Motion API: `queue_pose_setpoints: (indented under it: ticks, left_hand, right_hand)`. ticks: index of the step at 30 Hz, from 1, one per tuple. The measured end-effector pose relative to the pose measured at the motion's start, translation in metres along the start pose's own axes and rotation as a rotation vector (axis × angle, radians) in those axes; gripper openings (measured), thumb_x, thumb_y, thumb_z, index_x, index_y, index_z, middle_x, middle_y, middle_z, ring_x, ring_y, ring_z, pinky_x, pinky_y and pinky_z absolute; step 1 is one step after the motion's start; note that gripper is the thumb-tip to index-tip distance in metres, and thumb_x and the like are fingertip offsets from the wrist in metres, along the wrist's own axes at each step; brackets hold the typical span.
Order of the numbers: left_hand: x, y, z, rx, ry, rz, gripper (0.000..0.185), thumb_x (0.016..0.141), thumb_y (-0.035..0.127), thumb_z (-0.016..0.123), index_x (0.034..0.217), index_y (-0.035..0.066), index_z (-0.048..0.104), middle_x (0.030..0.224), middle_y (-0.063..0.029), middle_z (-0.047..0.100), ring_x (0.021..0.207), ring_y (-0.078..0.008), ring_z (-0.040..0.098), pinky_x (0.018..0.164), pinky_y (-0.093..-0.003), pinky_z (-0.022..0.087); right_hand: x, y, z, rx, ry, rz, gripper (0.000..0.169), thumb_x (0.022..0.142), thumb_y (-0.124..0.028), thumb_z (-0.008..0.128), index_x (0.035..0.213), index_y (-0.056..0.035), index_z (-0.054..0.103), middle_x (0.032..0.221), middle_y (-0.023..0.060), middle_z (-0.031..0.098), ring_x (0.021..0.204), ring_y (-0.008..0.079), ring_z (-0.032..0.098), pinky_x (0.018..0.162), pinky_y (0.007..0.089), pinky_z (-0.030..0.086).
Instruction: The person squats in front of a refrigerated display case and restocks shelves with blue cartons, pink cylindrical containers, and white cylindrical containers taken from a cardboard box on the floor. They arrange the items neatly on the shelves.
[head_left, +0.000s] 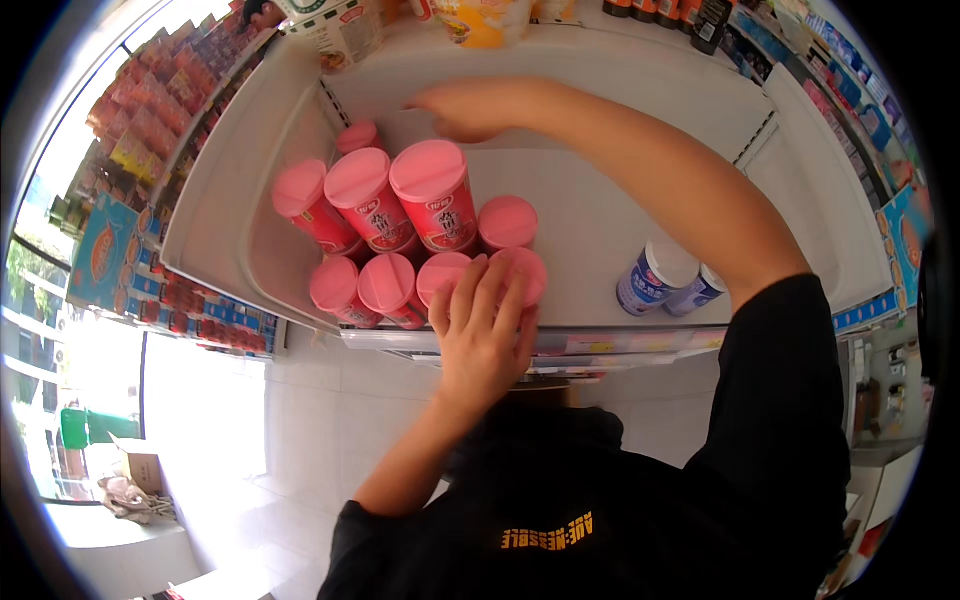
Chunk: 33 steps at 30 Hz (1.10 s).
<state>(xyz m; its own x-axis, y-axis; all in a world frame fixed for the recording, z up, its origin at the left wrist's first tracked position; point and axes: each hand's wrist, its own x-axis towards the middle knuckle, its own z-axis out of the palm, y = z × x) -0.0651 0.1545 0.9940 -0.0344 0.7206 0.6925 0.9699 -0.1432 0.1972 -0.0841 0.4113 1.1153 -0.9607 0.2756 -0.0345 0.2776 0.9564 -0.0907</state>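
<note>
My left hand (484, 322) rests with bent fingers on the pink-lidded red cans (523, 276) at the right end of the front row; whether it grips one I cannot tell. My right hand (469, 109) reaches across to the back of the white shelf (577, 195), its fingers pointing left, partly blurred, with nothing visible in it. Between the hands stand taller red cans, or stacked ones (433, 187), with pink lids. Another pink lid (358, 136) shows in the back left corner. Two blue cans with white lids (656, 277) stand under my right forearm.
White side walls (247, 172) bound the shelf left and right. Cartons (337, 34) and dark bottles (711, 26) stand on the level above. A clear price rail (622, 341) runs along the front edge. Packed shelves flank both sides, and part of another person's head (262, 15) shows at the upper left.
</note>
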Motion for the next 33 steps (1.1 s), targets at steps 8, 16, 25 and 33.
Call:
queue_pose_setpoints:
  ticks: [8,16,25,33]
  left_hand:
    - [-0.004,0.000,0.012,0.001,-0.004,-0.009,0.046,0.075,0.020,0.072,0.119,0.008,0.062,0.129,-0.0090,0.058,0.122,-0.0270,0.051,0.106,-0.0423,0.025]
    - [-0.006,-0.003,0.009,0.028,-0.001,-0.038,0.046,0.075,0.023,0.071,0.119,0.011,0.064,0.127,-0.0068,0.060,0.122,-0.0238,0.051,0.105,-0.0417,0.024]
    - [-0.008,-0.006,0.016,0.043,0.019,-0.031,0.047,0.073,0.023,0.072,0.118,0.011,0.063,0.128,-0.0060,0.060,0.119,-0.0230,0.052,0.104,-0.0411,0.026]
    - [-0.008,-0.004,0.017,0.029,0.104,-0.038,0.046,0.071,0.020,0.071,0.115,0.010,0.065,0.126,-0.0064,0.060,0.119,-0.0245,0.052,0.106,-0.0427,0.023]
  right_hand:
    - [0.096,0.012,0.031,-0.248,0.137,-0.424,0.049,0.084,-0.020,0.066,0.128,-0.0053,0.052,0.132,0.0172,0.050,0.119,0.0369,0.054,0.097,0.0456,0.045]
    - [0.130,-0.012,0.053,-0.120,0.036,-0.257,0.061,0.073,-0.031,0.077,0.124,-0.0087,0.053,0.129,0.0198,0.045,0.109,0.0434,0.058,0.090,0.0495,0.049]
    - [0.104,-0.001,0.029,0.017,-0.173,-0.171,0.073,0.064,-0.032,0.082,0.123,-0.0036,0.051,0.109,0.0226,0.064,0.103,0.0385,0.062,0.084,0.0481,0.050]
    - [-0.053,-0.005,-0.052,-0.135,-0.109,-0.001,0.063,0.063,-0.029,0.081,0.114,-0.0024,0.054,0.099,0.0207,0.064,0.091,0.0376,0.062,0.076,0.0457,0.050]
